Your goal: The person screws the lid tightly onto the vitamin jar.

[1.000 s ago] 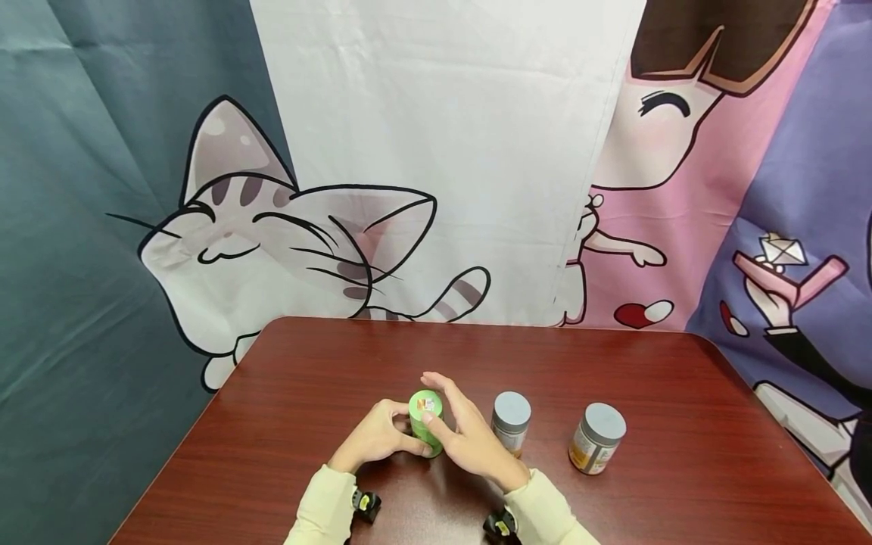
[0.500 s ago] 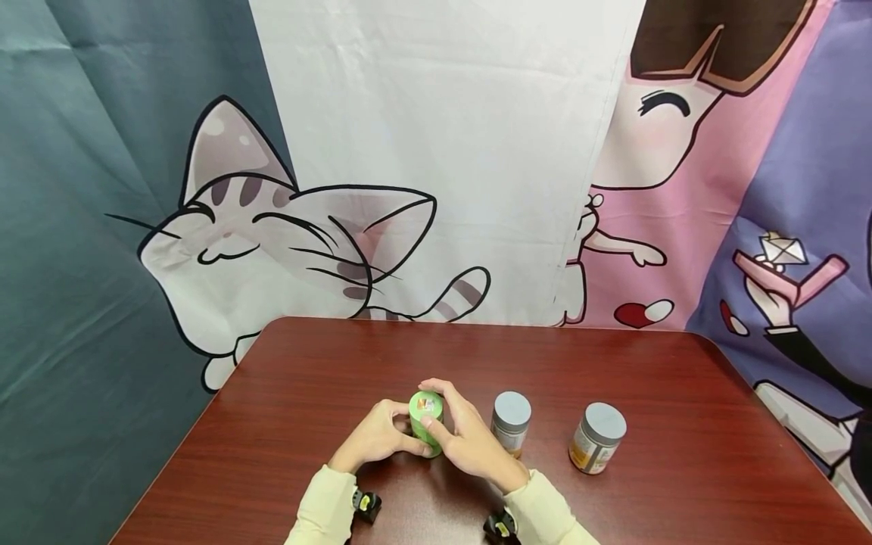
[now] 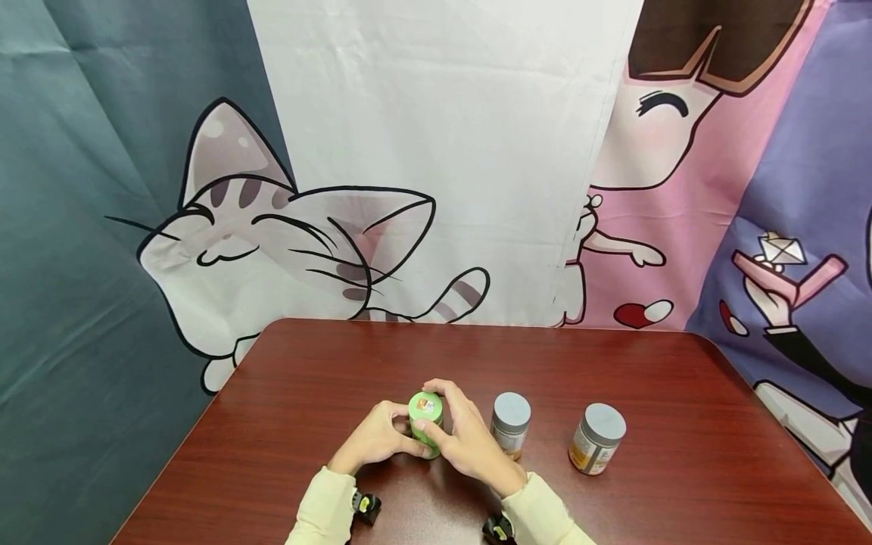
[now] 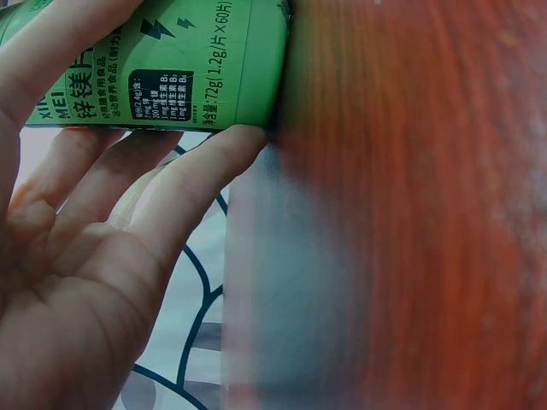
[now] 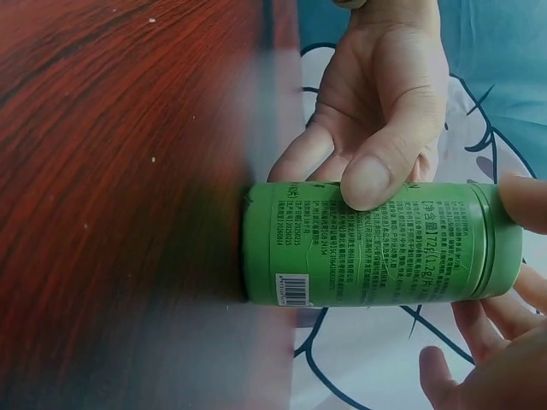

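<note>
A green supplement bottle (image 3: 425, 409) with a green screw lid (image 5: 504, 265) stands upright on the table. My left hand (image 3: 375, 437) holds its body from the left, thumb in front and fingers behind. In the right wrist view the left thumb (image 5: 367, 179) presses on the printed label. My right hand (image 3: 470, 440) grips the lid, its thumb on the near side and fingers on the far side. The left wrist view shows the bottle's lower body (image 4: 205, 64) close up, base against the wood. The lid looks seated on the bottle.
A grey-lidded jar (image 3: 511, 416) stands just right of my right hand, partly behind it. Farther right is another grey-lidded jar (image 3: 597, 439) with a yellow and white label. The red-brown wooden table (image 3: 327, 363) ends at a printed cloth backdrop (image 3: 436, 151).
My right fingers have come down from a raised pose and curled onto the lid; the right thumb has shifted slightly leftward. The left hand and both jars stay in place.
</note>
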{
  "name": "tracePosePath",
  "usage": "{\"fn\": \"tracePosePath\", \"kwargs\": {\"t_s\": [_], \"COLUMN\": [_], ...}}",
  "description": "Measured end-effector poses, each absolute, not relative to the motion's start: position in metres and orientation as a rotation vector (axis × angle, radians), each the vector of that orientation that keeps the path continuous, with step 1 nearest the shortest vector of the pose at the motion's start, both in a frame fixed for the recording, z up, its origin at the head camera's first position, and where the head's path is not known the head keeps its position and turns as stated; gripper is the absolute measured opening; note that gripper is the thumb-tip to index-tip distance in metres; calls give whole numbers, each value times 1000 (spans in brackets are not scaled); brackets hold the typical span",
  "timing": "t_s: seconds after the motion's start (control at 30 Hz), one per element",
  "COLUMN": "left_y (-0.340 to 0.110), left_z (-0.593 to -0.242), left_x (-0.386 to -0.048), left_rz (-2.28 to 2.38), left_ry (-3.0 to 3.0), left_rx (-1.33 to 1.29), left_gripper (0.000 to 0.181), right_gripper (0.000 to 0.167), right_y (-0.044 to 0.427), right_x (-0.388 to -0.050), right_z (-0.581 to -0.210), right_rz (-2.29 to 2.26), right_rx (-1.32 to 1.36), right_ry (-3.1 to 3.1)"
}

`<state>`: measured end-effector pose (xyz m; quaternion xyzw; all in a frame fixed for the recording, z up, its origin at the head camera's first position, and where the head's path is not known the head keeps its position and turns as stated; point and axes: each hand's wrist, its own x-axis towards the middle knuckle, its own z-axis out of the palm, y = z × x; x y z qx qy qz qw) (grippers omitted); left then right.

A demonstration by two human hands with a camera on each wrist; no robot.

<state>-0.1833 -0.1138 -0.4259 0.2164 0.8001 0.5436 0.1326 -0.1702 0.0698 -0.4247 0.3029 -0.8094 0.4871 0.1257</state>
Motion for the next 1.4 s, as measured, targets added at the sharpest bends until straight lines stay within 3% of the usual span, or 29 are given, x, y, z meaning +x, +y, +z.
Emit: {"fn": "tracePosePath", "kwargs": {"t_s": [0.3,0.6,0.93,1.2,1.4], "left_y": [-114,-116,-117,-116,-114], "left_z": [-434,-454,-455,-453,-432], "left_x": [-186,-197,-198,-195,-186], "left_rz": [1562,1561,1543,1564,1592], "left_ry": [2349,2349,2372,2356,2318], "left_rx": [633,652,673,650,648], "left_gripper": [27,33,35,33,29], "right_gripper": [56,53,52,50,48], "right_y": [72,78,79,76,73], "right_x": [-169,-173,-176,-166,-158], "right_z": [-425,-421,-423,-409,-397], "right_rz": [1372,1524,1508,1499,1507], "right_rx": [845,929,1046,952,872], "right_ry": [-2429,-2346,-2345,-2365,-2367]}}
